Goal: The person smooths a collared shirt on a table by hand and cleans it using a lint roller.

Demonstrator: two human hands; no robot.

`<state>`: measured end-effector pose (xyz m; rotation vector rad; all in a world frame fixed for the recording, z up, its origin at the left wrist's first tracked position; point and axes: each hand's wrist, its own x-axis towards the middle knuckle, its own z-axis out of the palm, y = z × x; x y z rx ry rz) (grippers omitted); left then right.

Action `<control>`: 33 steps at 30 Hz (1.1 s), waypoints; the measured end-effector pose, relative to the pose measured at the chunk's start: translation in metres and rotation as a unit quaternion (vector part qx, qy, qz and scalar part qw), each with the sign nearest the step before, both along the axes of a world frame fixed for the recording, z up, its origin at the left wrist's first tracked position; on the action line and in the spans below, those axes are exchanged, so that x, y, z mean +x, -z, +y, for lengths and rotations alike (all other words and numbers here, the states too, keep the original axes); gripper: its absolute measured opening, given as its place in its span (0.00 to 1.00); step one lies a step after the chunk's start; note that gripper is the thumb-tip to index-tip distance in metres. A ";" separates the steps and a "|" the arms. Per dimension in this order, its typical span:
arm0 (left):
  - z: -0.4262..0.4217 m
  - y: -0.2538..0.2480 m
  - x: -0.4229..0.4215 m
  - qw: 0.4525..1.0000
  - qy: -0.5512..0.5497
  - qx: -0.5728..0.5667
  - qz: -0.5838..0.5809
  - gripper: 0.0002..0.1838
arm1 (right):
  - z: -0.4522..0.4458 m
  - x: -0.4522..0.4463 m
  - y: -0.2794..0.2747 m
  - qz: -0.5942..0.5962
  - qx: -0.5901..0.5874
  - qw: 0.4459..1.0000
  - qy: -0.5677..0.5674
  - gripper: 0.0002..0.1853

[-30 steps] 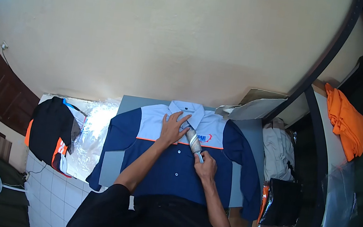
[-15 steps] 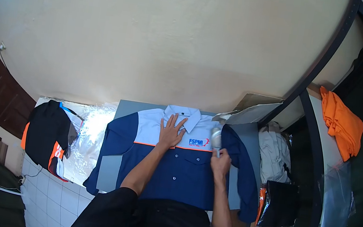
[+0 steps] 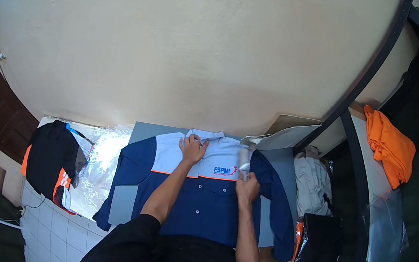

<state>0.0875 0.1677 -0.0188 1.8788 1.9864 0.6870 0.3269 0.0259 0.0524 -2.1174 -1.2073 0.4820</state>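
Observation:
A long-sleeved shirt [image 3: 199, 204], navy below and light grey at the chest, lies spread out on a grey table [image 3: 123, 204]. Its collar [image 3: 207, 136] is at the far edge. My left hand [image 3: 192, 149] is at the collar, fingers curled, seemingly pinching its edge. My right hand [image 3: 247, 188] is closed round the handle of a lint roller [image 3: 244, 160]. The roller's pale head is blurred and lies over the chest, right of the blue and red logo [image 3: 224, 170].
Left, a black and orange garment [image 3: 53, 157] lies beside clear plastic [image 3: 103, 161]. Cardboard [image 3: 286, 134] leans at the back right. Right of the table are grey cloth [image 3: 312, 180] and a bagged black garment [image 3: 320, 240]. Orange cloth [image 3: 389, 145] lies on a shelf.
The roller went from beside the collar to the right side of the chest. My left hand, spread flat before, has curled at the collar, which now looks bunched. The view has shifted slightly.

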 end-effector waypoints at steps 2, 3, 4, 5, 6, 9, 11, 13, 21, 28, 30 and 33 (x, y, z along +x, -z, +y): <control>-0.001 -0.001 0.000 1.000 0.000 0.002 -0.008 0.29 | -0.003 -0.025 -0.003 -0.010 0.033 0.995 -0.094 0.19; -0.003 -0.003 0.001 1.000 -0.001 0.003 -0.020 0.28 | -0.005 -0.032 0.003 -0.014 0.050 0.985 -0.167 0.19; -0.005 -0.005 0.002 0.999 -0.003 0.004 -0.033 0.27 | 0.000 -0.037 0.009 -0.021 0.037 0.977 -0.208 0.20; -0.008 -0.007 0.002 0.999 0.003 0.007 -0.038 0.26 | 0.005 -0.037 0.013 -0.023 0.035 0.980 -0.196 0.20; -0.009 -0.006 0.001 0.999 0.008 0.011 -0.043 0.26 | 0.011 -0.033 0.021 -0.025 0.034 0.982 -0.184 0.20; -0.010 -0.004 0.000 0.999 0.005 0.018 -0.035 0.26 | 0.026 -0.029 0.026 -0.032 0.039 0.992 -0.117 0.19; -0.011 -0.006 0.004 1.000 0.003 0.003 -0.021 0.28 | 0.034 -0.027 0.012 -0.022 0.000 0.998 -0.062 0.19; -0.008 -0.011 0.003 1.000 0.006 -0.028 0.001 0.30 | 0.026 -0.029 0.011 -0.043 0.002 0.991 -0.126 0.20; 0.011 -0.019 -0.001 0.993 0.011 -0.116 0.008 0.39 | 0.045 -0.013 0.008 -0.072 0.005 0.992 -0.104 0.19; 0.012 -0.024 0.002 0.990 0.006 -0.141 0.012 0.38 | 0.041 -0.034 0.005 -0.066 0.035 0.990 -0.121 0.20; 0.012 -0.032 0.003 0.989 0.007 -0.148 0.014 0.38 | 0.042 -0.022 0.005 -0.060 -0.002 0.996 -0.058 0.20; -0.002 -0.057 0.008 0.988 -0.004 -0.154 0.002 0.37 | 0.043 -0.006 0.004 -0.044 -0.013 0.999 0.002 0.20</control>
